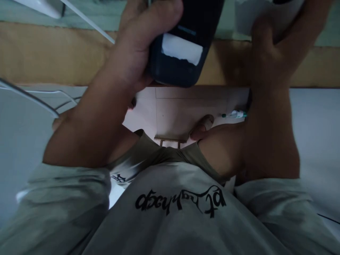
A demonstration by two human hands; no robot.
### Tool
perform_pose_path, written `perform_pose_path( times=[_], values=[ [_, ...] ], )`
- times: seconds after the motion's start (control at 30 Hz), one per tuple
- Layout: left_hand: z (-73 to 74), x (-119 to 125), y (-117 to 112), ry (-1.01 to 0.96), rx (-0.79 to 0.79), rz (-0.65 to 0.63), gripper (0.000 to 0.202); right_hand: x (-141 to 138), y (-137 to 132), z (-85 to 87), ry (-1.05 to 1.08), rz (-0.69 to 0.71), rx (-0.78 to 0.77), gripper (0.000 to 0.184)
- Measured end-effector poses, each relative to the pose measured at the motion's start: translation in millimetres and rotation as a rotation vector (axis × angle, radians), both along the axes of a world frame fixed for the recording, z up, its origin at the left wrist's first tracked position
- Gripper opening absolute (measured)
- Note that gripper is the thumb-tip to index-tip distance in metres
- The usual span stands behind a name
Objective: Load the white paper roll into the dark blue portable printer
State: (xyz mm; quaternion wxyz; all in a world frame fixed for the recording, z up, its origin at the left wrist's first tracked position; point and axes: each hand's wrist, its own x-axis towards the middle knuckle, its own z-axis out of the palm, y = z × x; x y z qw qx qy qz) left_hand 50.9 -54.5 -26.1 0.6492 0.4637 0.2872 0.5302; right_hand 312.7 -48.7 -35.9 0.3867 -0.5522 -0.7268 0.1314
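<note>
left grip (136,40) holds rounded, seemingly plastic device (174,72)

Right across the top of the view we have the table (233,63) — greenish on its upper surface, with a broad tan strip along the near edge. Up in the left corner sits a white, smooth-sided thing (42,6), cut off by the border, so what it is can't be told. Beside it a white cord (87,22) slants over the green and onto the tan. Down below, there's the floor (172,106) — pale, crossed by thin straight joints — where a small bottle (237,114) with a green end lies on its side, and a foot (203,126) rests near it.
</note>
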Motion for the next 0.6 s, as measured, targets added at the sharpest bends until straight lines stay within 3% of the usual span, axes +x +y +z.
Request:
perform_pose_path(
  times=[0.07, 0.1, 0.23, 0.4, 0.5, 0.6],
  values=[
    [6.6, 3.1, -8.6, -0.026, 0.014, -0.020, 0.034, 1.1, 0.5, 3.4, 0.008, -0.143, 0.093, 0.062],
    [10.5, 4.4, -12.6, -0.035, -0.030, 0.041, 0.026, -0.4, 2.1, 7.1, 0.005, -0.188, 0.090, 0.064],
    [22.8, 5.8, -21.2, 0.029, -0.095, 0.022, 0.029, -16.9, 12.5, 27.8, -0.066, -0.259, -0.039, 0.071],
    [24.0, 2.3, -18.2, 0.157, -0.170, 0.094, 0.036, -32.2, 11.1, 30.1, -0.136, -0.059, 0.030, 0.046],
    [22.6, -0.3, -16.4, 0.197, -0.198, 0.079, 0.040, -29.1, 6.1, 20.5, -0.195, 0.026, -0.020, 0.051],
    [22.6, -1.9, -17.9, 0.245, -0.233, 0.064, 0.039, -21.6, 1.3, 21.6, -0.195, 0.104, -0.045, 0.061]
  ],
)
